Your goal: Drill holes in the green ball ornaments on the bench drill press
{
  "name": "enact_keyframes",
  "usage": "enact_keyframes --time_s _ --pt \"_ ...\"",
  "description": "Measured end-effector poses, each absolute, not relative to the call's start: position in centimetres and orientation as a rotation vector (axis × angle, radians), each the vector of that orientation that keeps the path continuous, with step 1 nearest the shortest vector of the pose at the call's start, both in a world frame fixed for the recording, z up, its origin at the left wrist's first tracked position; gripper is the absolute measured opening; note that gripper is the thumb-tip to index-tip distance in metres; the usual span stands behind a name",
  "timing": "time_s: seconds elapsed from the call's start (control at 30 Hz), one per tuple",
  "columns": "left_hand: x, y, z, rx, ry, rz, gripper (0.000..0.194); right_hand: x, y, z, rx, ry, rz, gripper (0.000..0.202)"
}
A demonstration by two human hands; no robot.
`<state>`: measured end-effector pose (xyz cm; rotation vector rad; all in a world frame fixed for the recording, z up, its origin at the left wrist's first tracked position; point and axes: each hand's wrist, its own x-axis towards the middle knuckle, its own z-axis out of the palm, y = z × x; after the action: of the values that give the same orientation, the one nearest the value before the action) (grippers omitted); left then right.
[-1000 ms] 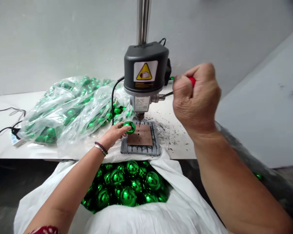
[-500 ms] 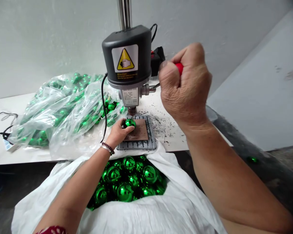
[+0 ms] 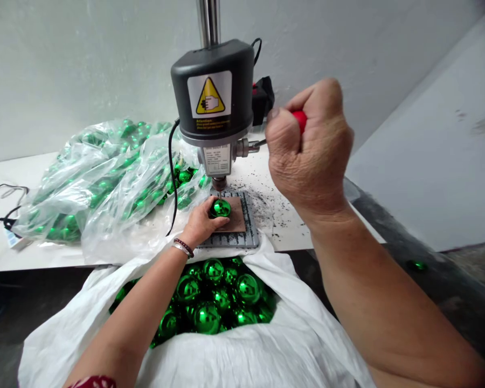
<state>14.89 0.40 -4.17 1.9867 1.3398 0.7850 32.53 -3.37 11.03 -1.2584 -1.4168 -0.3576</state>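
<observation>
My left hand (image 3: 202, 220) grips a shiny green ball (image 3: 220, 208) between thumb and fingers, over a brown board (image 3: 237, 215) on the grey slotted base plate (image 3: 250, 237). Right above the ball is the chuck (image 3: 219, 183) of a black drill press (image 3: 212, 97) bearing a yellow warning sticker. Whether the drill bit touches the ball is too small to tell. My right hand (image 3: 311, 145) is wrapped round the red knob (image 3: 300, 122) of the press lever, to the right of the machine head.
An open white sack (image 3: 242, 361) with several green balls (image 3: 207, 318) lies before the table (image 3: 0, 258). Clear plastic bags (image 3: 105, 188) of green balls fill the table's left side. A black cable (image 3: 171, 178) hangs beside the press. Dark shavings lie right of the base.
My left hand has moved slightly right with the green ball, which now sits more directly below the chuck. My right hand and the red knob are slightly lower.
</observation>
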Motion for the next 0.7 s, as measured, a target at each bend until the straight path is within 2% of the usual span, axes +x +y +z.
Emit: enact_keyframes --time_s 0.5,0.7 --pt "15.3 0.3 -5.2 1.908 1.401 0.808 0.063 32.4 -4.5 8.1 -1.185 -1.4 -0.404 0.015" --pt "15.3 0.0 -5.1 1.924 1.391 0.823 0.055 32.4 -4.8 7.5 -1.188 -1.405 -0.419 0.014"
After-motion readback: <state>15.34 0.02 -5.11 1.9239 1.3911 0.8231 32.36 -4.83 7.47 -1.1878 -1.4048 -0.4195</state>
